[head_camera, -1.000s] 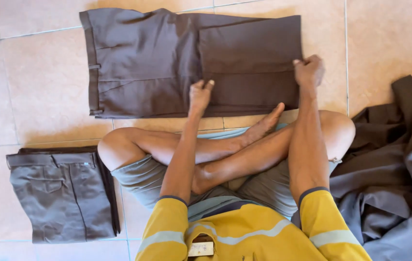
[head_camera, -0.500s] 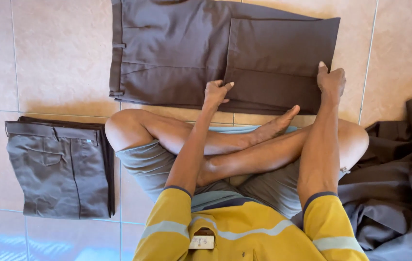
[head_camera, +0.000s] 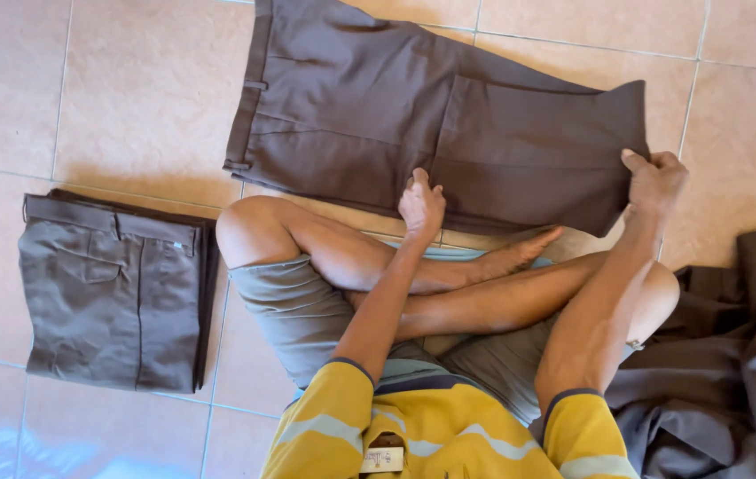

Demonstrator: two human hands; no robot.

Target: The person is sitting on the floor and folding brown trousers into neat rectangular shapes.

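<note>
Pinching the folded hem of the brown trousers [head_camera: 395, 124], the right hand [head_camera: 654, 180] is closed on cloth; the left hand [head_camera: 420, 202] presses flat on them, spread on the tiled floor [head_camera: 129, 98].

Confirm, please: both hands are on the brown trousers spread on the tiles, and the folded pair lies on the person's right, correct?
Not quite: the head view shows the folded pair on the person's left. The rest holds: the left hand presses on the brown trousers spread on the tiles, and the right hand grips their end.
</note>
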